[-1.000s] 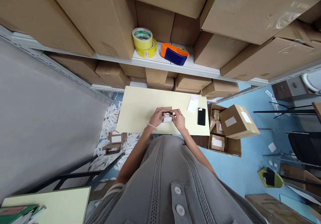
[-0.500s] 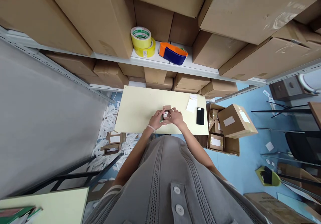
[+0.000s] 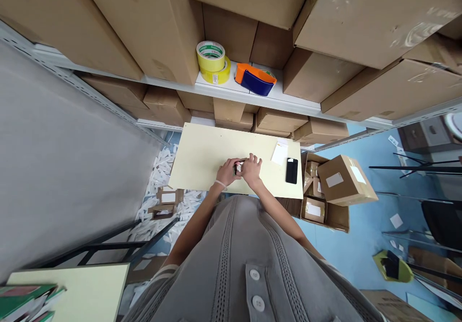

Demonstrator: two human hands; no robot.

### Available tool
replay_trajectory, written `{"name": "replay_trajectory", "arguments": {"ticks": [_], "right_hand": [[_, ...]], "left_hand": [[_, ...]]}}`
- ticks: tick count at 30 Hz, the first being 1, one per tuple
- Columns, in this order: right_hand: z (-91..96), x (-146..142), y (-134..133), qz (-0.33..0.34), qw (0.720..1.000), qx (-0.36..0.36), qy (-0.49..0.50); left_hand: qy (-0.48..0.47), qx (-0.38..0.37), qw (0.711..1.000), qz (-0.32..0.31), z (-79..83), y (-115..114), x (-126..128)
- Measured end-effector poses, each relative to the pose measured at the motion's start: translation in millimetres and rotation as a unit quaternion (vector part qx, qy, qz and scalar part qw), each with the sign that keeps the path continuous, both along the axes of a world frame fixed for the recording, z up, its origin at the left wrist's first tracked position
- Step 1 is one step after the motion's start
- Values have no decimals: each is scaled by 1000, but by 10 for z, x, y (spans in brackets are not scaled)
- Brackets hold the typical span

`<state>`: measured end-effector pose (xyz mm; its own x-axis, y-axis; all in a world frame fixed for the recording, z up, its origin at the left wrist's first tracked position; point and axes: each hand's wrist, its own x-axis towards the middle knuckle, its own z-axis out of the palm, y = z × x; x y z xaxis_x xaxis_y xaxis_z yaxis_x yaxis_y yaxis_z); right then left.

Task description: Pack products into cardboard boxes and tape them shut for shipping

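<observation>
Both my hands meet over the middle of a pale yellow table (image 3: 202, 153). My left hand (image 3: 227, 172) grips the left side of a small brown cardboard box (image 3: 238, 167), fingers curled round it. My right hand (image 3: 251, 169) lies over the box's top and right side, its fingers pressed down on the cardboard and covering most of it. Only a dark and white patch of the box shows between the hands. A thin band sits on my left wrist.
A black phone (image 3: 291, 170) and a white paper slip (image 3: 279, 152) lie right of my hands. Open cartons with small boxes (image 3: 325, 192) stand right of the table. Yellow tape rolls (image 3: 212, 61) and an orange-blue tape dispenser (image 3: 254, 79) sit on the shelf among big cartons. White scraps litter the floor at left.
The box's raised brown flap is no longer visible; my right hand has slid over the top of the box and now covers it. My left hand stays on its left side.
</observation>
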<state>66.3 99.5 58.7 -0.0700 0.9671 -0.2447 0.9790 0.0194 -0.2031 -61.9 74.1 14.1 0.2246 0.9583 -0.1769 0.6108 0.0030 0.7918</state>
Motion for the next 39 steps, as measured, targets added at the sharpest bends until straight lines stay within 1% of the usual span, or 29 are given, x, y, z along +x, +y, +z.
{"name": "replay_trajectory", "arguments": {"ticks": [3,6,8,10,13,15,17,21,23,25,27,28,29,31,32,34,36,39], "right_hand": [[149,78,-64,3,997,52,56],[395,230,-110,-21,990,85,111],[589,389,-111,-52,979,100,172],[768,587,-89,-90,955,108,262],[949,906,-36,-156,895,134,396],[998,1087,-8,-201,847,163,464],[996,1215,0,-252,795,174,524],[906,1295,-58,-352,688,127,622],[850,1279,-108,-376,640,100,663],[799,1257,-156,-381,596,76,703],[755,1247,-194,-385,561,68,729],[738,1247,-208,-387,551,70,736],[728,1250,-220,-384,547,76,740],[733,1262,-239,-358,556,90,745],[751,1269,-247,-333,567,96,747],[819,1280,-260,-265,594,108,751],[915,1291,-270,-197,616,123,753],[1058,1325,-274,-136,638,131,747]], "left_hand": [[8,11,1000,3,-22,12,7],[18,13,1000,5,-31,36,14],[14,13,1000,4,-31,49,18],[6,15,1000,5,-31,54,22],[4,18,1000,7,-44,54,27],[5,17,1000,7,-61,53,31],[4,16,1000,11,-75,51,35],[20,9,1000,13,-41,33,42],[39,12,999,7,42,24,36],[35,34,999,14,189,23,19],[-23,63,997,31,405,36,-6],[-74,69,994,37,536,45,-18],[-134,62,988,37,676,56,-28],[-253,13,967,21,965,76,-36],[-298,-22,954,7,1101,82,-33],[-336,-86,937,-33,1329,79,-13],[-334,-129,932,-58,1478,61,21],[-337,-155,927,-47,1562,27,91]]}}
